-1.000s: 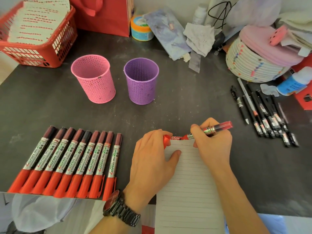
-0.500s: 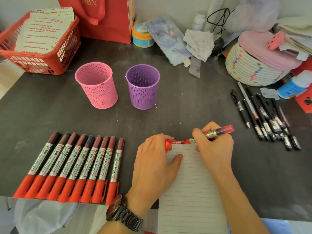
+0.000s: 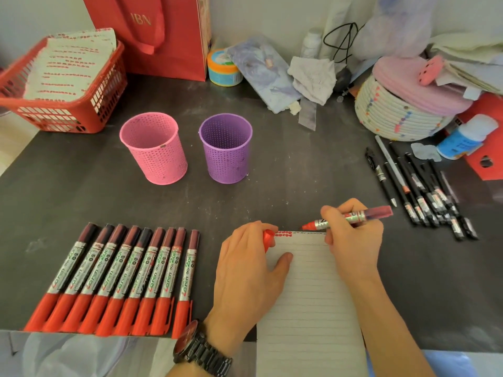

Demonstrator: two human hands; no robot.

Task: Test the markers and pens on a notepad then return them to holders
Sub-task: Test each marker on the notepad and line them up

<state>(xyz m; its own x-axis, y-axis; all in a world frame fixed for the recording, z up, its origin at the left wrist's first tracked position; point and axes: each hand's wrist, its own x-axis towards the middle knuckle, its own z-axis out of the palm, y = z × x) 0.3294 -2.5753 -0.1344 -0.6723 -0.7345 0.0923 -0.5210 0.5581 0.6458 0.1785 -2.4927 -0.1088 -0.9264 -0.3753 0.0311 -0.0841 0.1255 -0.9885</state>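
A lined notepad (image 3: 307,295) lies at the table's front edge, with red marks along its top line. My right hand (image 3: 353,238) grips an uncapped red marker (image 3: 351,217), its tip just above the notepad's top edge. My left hand (image 3: 250,270) rests on the notepad's left side and holds the red cap (image 3: 269,239) between its fingers. Several capped red markers (image 3: 128,278) lie in a row to the left. Several black pens (image 3: 424,191) lie at the right. An empty pink holder (image 3: 153,148) and an empty purple holder (image 3: 226,148) stand behind.
A red basket (image 3: 62,85) with papers sits at the back left beside a red bag (image 3: 163,34). A round tub (image 3: 223,68), crumpled paper (image 3: 313,77), a woven basket (image 3: 400,112) and a white bottle (image 3: 465,137) crowd the back and right.
The marker tip has lifted slightly off the notepad's top line and moved a little right. My left hand stays put with the cap. The camera view has shifted slightly.
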